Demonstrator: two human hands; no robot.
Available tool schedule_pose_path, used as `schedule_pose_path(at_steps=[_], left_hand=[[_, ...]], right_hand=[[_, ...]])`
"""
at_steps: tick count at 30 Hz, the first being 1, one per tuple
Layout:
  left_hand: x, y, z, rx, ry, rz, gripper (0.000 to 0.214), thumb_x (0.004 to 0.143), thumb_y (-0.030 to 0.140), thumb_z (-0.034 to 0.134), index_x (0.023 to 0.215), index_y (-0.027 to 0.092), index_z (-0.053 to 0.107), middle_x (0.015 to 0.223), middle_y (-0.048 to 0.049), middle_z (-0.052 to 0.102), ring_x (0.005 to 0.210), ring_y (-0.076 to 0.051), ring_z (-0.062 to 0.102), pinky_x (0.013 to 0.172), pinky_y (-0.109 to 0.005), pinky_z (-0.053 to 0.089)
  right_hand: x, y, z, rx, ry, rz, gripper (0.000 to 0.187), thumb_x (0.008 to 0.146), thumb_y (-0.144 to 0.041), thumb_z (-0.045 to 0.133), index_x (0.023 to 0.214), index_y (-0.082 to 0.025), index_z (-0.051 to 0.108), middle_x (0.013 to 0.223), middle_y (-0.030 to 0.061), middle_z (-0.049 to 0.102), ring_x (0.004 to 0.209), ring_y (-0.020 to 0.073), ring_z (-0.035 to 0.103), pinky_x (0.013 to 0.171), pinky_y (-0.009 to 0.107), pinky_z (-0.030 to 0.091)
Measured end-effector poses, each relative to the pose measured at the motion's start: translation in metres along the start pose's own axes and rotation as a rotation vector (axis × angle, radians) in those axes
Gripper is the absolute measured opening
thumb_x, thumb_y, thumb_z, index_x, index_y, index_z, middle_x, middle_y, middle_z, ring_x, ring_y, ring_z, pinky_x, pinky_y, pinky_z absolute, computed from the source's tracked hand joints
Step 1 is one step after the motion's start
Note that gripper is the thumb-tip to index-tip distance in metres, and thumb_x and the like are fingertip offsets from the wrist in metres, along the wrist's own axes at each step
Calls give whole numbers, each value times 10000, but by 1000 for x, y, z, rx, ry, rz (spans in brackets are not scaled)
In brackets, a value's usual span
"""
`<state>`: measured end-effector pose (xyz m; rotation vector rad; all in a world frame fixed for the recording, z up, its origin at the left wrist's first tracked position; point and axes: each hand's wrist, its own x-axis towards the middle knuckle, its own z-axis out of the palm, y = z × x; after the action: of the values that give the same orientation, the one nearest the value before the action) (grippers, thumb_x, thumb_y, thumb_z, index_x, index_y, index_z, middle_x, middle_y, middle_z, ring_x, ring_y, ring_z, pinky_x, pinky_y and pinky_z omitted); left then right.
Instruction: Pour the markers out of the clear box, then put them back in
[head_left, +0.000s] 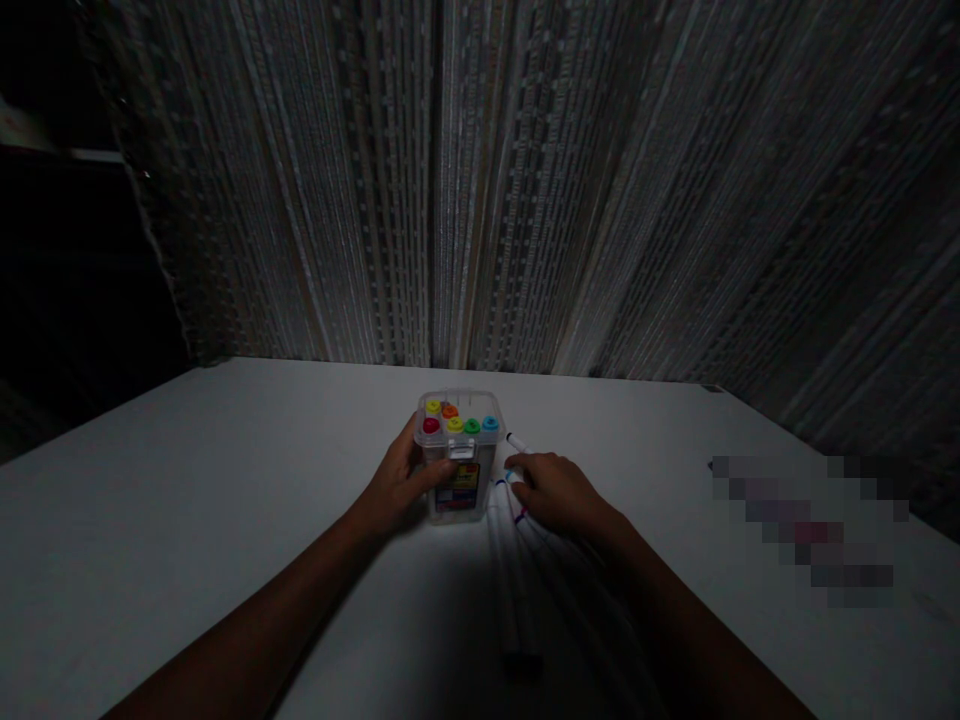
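Observation:
My left hand (397,482) is wrapped round a clear plastic box (482,470) with a front latch and a dark printed label. The box stands upright, its top open. Inside it, several marker pens show red, orange, yellow, green and blue ends (455,425). To the right of the box, my right hand (559,488) is low over loose white marker pens, thumb and forefinger closed on one with a light blue band (510,474). Several more marker pens (506,580) lie toward me, partly under my right hand and in shadow.
The scene is dim. A white table (262,480) spreads out on both sides of the box. Behind its far edge hangs a striped grey curtain (465,200). A pixelated patch (810,530) covers something on the right side of the table.

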<state>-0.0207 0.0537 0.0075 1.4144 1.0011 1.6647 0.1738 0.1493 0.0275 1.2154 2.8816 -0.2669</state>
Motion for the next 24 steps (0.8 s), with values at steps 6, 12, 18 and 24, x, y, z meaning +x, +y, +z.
schedule_pose_path(at_steps=[6, 12, 18, 24], left_hand=[[0, -2, 0, -5, -6, 8, 545, 743, 366, 704, 1219, 171, 525, 1190, -128, 643, 1088, -306, 603, 918, -413, 473], [0, -2, 0, -23, -7, 4, 553, 736, 371, 710, 1218, 169, 528, 1174, -130, 652, 1081, -307, 606, 913, -413, 480], [0, -2, -1, -25, -2, 4, 565, 725, 369, 719, 1220, 174, 530, 1165, -130, 654, 1073, -307, 610, 934, -433, 467], [0, -1, 0, -22, 2, -5, 569, 730, 367, 711, 1226, 165, 519, 1177, -134, 651, 1077, -306, 608, 917, -419, 480]], right_hand=[[0, 0, 1, -20, 1, -14, 365, 849, -247, 447, 1166, -219, 625, 1074, 91, 676, 974, 221, 609, 792, 304, 398], [0, -1, 1, -58, -8, -5, 324, 853, -264, 443, 1101, -196, 640, 1010, 106, 688, 942, 240, 624, 760, 312, 405], [-1, 0, 2, -76, -5, -4, 336, 860, -268, 433, 1126, -196, 625, 1039, 118, 681, 952, 248, 623, 758, 317, 405], [-2, -2, -1, -70, -17, -12, 346, 872, -258, 416, 1148, -205, 617, 1068, 116, 676, 977, 245, 618, 777, 315, 399]])
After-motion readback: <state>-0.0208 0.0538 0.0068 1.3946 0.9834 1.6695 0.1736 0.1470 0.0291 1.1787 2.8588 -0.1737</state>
